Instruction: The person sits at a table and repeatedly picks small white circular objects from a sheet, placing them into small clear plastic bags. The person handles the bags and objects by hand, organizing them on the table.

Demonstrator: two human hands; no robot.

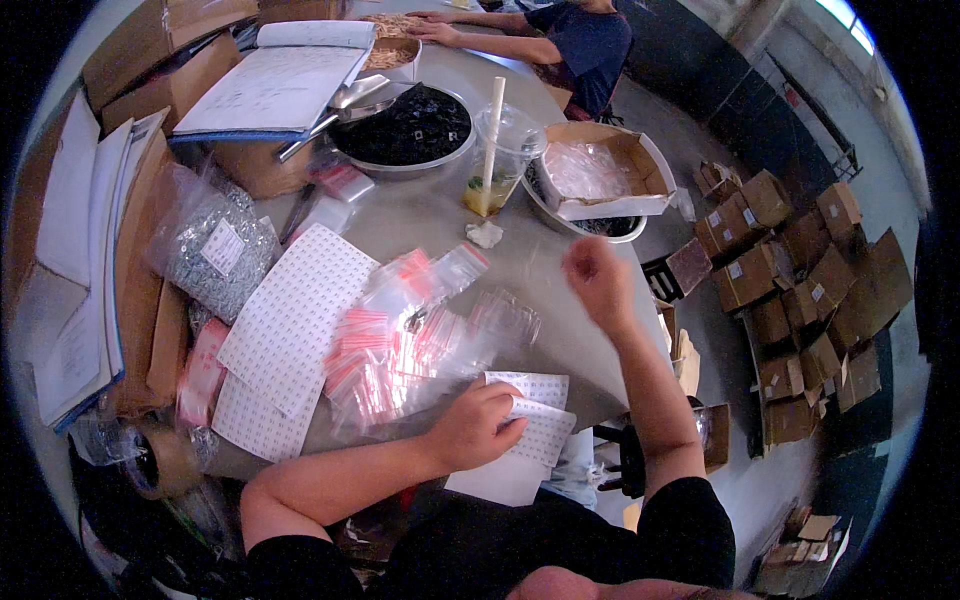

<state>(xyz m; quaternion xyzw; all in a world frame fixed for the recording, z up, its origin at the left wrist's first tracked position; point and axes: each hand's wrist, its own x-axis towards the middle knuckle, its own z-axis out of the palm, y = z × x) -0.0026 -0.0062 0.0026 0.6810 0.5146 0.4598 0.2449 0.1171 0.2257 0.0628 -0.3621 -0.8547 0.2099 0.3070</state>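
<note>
Two white label sheets [535, 415] lie under the left hand [475, 425].

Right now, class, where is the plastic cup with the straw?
In the head view, the cup stands on the table toward the far side, right of centre, between the bowl of black parts on its left and the open box on its right.

Bare table [540, 265] is left open ahead of the right hand [598, 282]; passage leftward is blocked by heaped small bags [415, 330].
</note>
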